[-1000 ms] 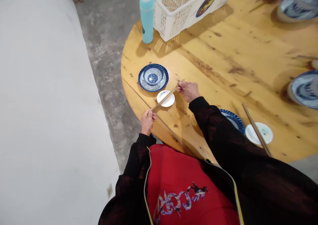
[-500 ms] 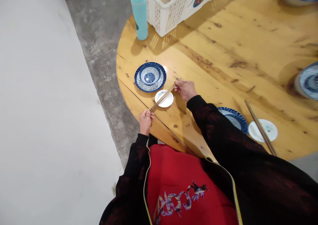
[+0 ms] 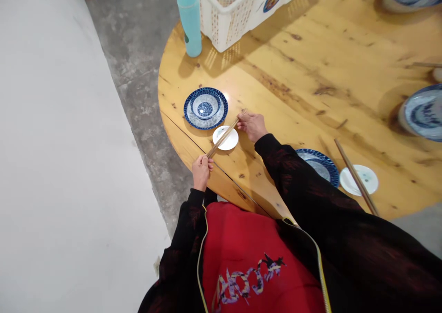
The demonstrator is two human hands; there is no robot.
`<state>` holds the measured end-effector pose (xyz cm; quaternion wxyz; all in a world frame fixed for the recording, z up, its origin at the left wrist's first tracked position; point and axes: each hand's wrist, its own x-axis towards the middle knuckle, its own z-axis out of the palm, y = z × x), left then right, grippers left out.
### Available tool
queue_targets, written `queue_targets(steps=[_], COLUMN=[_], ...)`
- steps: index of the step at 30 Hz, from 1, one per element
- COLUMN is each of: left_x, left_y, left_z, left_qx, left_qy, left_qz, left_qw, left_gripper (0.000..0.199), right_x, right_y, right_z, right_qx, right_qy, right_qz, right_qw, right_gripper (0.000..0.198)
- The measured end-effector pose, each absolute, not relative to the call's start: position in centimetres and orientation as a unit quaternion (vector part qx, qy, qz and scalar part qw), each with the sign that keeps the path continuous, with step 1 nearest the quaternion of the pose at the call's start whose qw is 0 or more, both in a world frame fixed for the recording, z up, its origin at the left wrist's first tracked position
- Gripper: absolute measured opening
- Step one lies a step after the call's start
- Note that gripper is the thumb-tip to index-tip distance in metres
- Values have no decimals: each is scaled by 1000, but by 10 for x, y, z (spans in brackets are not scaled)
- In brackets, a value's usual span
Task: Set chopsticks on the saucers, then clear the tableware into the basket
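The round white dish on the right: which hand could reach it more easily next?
Probably the right hand: it is nearer that round white dish, and its black sleeve is close by. The left hand is farther off. Neither is free, though: both hold the thin brown chopsticks.

left arm [image 3: 182,228] angled forward, left grip [image 3: 201,171] closed in a pinch; right arm [image 3: 311,198] stretched longer, slanting inward, right grip [image 3: 252,126] pinching farther out.

chopsticks [image 3: 223,138] over small dish [image 3: 232,141], bowl [image 3: 205,107] on plate [image 3: 211,123] behind
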<state>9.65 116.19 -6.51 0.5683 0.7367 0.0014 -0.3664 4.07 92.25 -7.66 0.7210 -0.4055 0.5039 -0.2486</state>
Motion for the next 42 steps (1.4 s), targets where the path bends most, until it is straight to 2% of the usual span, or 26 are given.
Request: queue_targets(steps=[6,13,17,21,26,28,35,42], left_x=[97,108,112,112,112,114,114,105], left_y=[1162,1184,1203,1212,1203,1195,1157,1141], left_z=[-68,-77,-73,-65,-64,-65,-63,-54], left_qx=[752,814,833,861,867,876,885,883], left_qy=[5,-73,-105,-152,-234,-277,-430,-457], left_qz=[-363,-298,-265,-213,-162,-144,-114,-97], left_qw=[550,493,474,437,409,368,140,38], left_gripper=[32,26,21,17,9,11,37,36], right_x=[39,25,5,-30,-80,-94,-100,-98], right_y=[922,930,957,1011,1085,1105,1117,1113], right_z=[-79,-68,-51,-31,-27,-30,-29,-29], right_qx=[-389,-344,-345,-379,-386,-372,-355,-370], right_qy=[522,550,524,474,482,508,544,532], right_qz=[-251,-301,-334,-294,-201,-178,-182,-175], right_qw=[717,699,704,738,760,756,738,741], right_gripper=[32,32,25,25,40,46,53,51])
